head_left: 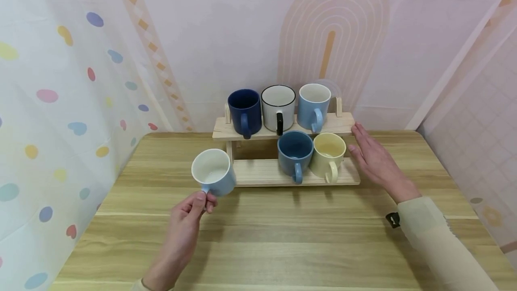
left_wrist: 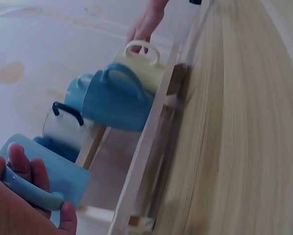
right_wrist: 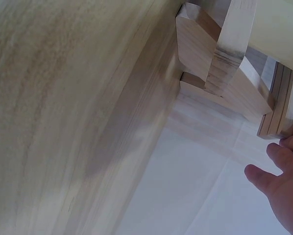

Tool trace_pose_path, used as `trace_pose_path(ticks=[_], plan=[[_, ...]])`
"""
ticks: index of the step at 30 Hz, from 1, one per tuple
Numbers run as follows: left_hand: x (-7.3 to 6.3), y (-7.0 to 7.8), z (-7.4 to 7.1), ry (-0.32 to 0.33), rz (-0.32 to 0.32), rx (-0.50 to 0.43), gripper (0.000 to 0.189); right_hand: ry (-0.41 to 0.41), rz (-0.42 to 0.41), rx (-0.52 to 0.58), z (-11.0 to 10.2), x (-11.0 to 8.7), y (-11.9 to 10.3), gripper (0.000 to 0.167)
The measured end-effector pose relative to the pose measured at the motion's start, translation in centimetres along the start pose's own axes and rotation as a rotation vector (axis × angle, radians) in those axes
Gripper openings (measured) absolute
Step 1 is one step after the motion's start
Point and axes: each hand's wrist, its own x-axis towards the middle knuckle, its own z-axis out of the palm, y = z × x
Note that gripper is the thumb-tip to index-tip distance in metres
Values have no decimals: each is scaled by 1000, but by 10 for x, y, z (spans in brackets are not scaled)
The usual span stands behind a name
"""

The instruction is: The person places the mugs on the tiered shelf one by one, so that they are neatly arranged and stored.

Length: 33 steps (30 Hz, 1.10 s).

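My left hand (head_left: 187, 219) grips the handle of a light blue mug (head_left: 223, 184) with a white inside. In the head view that mug is tilted, off the left end of the lower shelf (head_left: 254, 172). The left wrist view shows curled fingers around its handle (left_wrist: 31, 192). My right hand (head_left: 375, 158) has its fingers extended, with the fingertips at the right end of the upper shelf (head_left: 341, 122) of a wooden rack. A teal mug (head_left: 291, 161) and a pale yellow mug (head_left: 323, 165) stand on the lower shelf, handles toward me.
On the upper shelf stand a navy mug (head_left: 252, 118), a white mug with black rim and handle (head_left: 271, 111) and another light blue mug (head_left: 307, 112). The rack sits toward the back of a wood-grain table (head_left: 282, 237). A patterned curtain (head_left: 226, 35) hangs behind it.
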Motion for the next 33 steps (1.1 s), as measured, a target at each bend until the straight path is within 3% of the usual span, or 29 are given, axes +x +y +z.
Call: trace_pose_path(ticks=[15,24,33], plan=[[6,-7,34,-8,-80,-6,32,-1,3,7,1,0,0,64],[10,-12,53,-5,-93,40,35,3,2,10,1,0,1,64],[16,-19,69,3,-108,18,35,-7,4,20,1,0,1,63]])
